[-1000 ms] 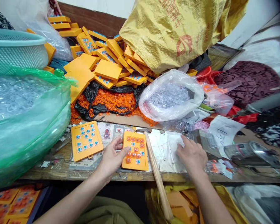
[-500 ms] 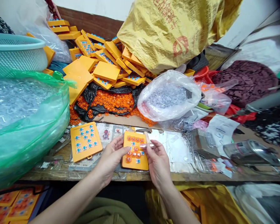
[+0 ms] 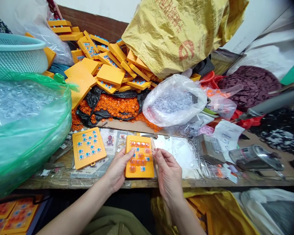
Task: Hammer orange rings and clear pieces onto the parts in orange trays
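Note:
My left hand (image 3: 119, 168) grips the left edge of an orange-yellow panel (image 3: 149, 171), thumb on its face. Blue switches and translucent orange caps (image 3: 138, 162) are set in the panel. My right hand (image 3: 170, 173) is at the panel's right side, thumb and fingers pinching a small clear plastic piece (image 3: 150, 151) that reaches over the panel. Its exact kind cannot be made out. Left of my hands lies a second orange-yellow panel (image 3: 89, 160), with blue switches and no caps.
Behind my hands, a black bag (image 3: 94, 99) holds orange caps beside a white bag (image 3: 173, 111) of clear pieces. Orange panels (image 3: 111, 73) are piled at the back. A green bag (image 3: 46, 140) bulges at left; a metal-lidded container (image 3: 257, 158) lies at right.
The view has shifted slightly. My right hand has drawn a little away from the panel's right edge, still holding the clear piece. My left hand keeps its hold on the panel.

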The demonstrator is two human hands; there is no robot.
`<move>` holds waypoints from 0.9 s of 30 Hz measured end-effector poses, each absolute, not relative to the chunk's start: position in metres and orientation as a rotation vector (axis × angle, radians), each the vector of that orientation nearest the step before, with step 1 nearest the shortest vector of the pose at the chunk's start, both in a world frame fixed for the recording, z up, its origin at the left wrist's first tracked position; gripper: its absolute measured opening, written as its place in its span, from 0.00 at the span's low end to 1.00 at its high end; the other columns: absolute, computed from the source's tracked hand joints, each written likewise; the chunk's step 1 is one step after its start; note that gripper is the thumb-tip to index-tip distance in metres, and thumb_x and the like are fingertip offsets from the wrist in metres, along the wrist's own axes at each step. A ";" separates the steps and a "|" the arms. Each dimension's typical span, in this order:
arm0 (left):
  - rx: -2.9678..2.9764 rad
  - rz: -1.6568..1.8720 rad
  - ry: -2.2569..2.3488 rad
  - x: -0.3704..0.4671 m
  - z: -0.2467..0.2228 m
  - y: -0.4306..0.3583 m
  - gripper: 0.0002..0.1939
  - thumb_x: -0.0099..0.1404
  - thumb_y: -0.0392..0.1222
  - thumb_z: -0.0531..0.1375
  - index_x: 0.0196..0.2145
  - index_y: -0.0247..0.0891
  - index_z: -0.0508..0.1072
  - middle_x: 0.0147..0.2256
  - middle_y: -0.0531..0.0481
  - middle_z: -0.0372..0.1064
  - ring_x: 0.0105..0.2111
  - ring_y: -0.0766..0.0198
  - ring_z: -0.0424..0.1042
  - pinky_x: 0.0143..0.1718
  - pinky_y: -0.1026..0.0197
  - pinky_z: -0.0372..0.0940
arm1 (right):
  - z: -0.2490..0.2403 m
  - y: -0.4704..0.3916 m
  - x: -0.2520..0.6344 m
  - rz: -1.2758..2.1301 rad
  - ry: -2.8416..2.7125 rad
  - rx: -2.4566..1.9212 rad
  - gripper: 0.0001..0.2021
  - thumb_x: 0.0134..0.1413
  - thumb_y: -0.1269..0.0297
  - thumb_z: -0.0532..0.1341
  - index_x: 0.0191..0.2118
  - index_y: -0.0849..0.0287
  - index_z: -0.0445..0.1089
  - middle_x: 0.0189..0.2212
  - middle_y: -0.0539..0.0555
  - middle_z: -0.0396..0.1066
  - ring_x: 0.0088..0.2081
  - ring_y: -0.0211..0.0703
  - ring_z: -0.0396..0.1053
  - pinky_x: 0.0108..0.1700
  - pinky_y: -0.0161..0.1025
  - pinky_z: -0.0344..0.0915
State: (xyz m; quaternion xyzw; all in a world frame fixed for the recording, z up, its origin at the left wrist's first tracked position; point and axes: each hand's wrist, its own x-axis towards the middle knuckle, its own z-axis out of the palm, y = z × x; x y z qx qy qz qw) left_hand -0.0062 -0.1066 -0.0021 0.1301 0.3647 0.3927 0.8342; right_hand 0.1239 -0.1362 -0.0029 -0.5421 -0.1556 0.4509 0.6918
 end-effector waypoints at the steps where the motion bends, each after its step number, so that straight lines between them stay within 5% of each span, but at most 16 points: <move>1: 0.276 0.836 0.763 -0.011 0.000 -0.108 0.20 0.60 0.37 0.63 0.51 0.33 0.69 0.42 0.40 0.76 0.40 0.56 0.77 0.46 0.55 0.70 | -0.001 -0.137 0.125 1.009 -0.362 -1.214 0.16 0.32 0.60 0.75 0.31 0.58 0.74 0.29 0.50 0.76 0.32 0.37 0.72 0.38 0.35 0.68; 9: 0.307 0.878 0.709 -0.016 0.009 -0.119 0.17 0.63 0.40 0.61 0.50 0.37 0.70 0.44 0.44 0.76 0.45 0.57 0.74 0.51 0.57 0.66 | -0.004 -0.146 0.124 0.725 -0.997 -1.423 0.07 0.45 0.60 0.69 0.32 0.55 0.77 0.46 0.57 0.71 0.50 0.50 0.67 0.52 0.49 0.62; 15: 0.463 0.931 0.641 -0.014 0.012 -0.123 0.17 0.64 0.42 0.60 0.51 0.38 0.69 0.47 0.44 0.74 0.47 0.58 0.73 0.51 0.57 0.66 | -0.002 -0.148 0.119 0.291 -1.496 -1.317 0.09 0.53 0.71 0.63 0.38 0.49 0.75 0.32 0.51 0.72 0.50 0.49 0.64 0.54 0.53 0.57; 18: 0.543 0.959 0.676 -0.015 0.014 -0.125 0.18 0.64 0.44 0.60 0.50 0.37 0.69 0.47 0.43 0.73 0.46 0.57 0.73 0.48 0.58 0.67 | 0.000 -0.149 0.115 0.148 -1.442 -1.334 0.08 0.51 0.71 0.65 0.36 0.48 0.75 0.38 0.51 0.66 0.49 0.46 0.62 0.55 0.51 0.56; 20: 0.582 0.978 0.713 -0.016 0.014 -0.128 0.19 0.63 0.47 0.60 0.49 0.36 0.68 0.47 0.42 0.73 0.45 0.56 0.73 0.47 0.57 0.68 | 0.003 -0.147 0.113 0.284 -1.228 -1.410 0.13 0.45 0.65 0.69 0.39 0.49 0.72 0.45 0.53 0.62 0.51 0.48 0.61 0.56 0.51 0.56; 23: 0.687 1.007 0.817 -0.016 0.009 -0.131 0.19 0.62 0.49 0.60 0.49 0.37 0.68 0.47 0.43 0.72 0.45 0.55 0.72 0.46 0.57 0.68 | 0.008 -0.144 0.110 0.982 -0.853 -1.369 0.30 0.40 0.59 0.71 0.51 0.50 0.63 0.48 0.55 0.65 0.50 0.51 0.66 0.51 0.52 0.63; 27: 0.879 1.031 1.022 -0.012 0.000 -0.132 0.18 0.61 0.50 0.61 0.44 0.36 0.69 0.43 0.43 0.74 0.43 0.56 0.73 0.47 0.57 0.67 | 0.013 -0.144 0.102 1.448 -0.546 -1.193 0.27 0.38 0.60 0.72 0.47 0.56 0.65 0.40 0.55 0.74 0.41 0.48 0.73 0.46 0.46 0.68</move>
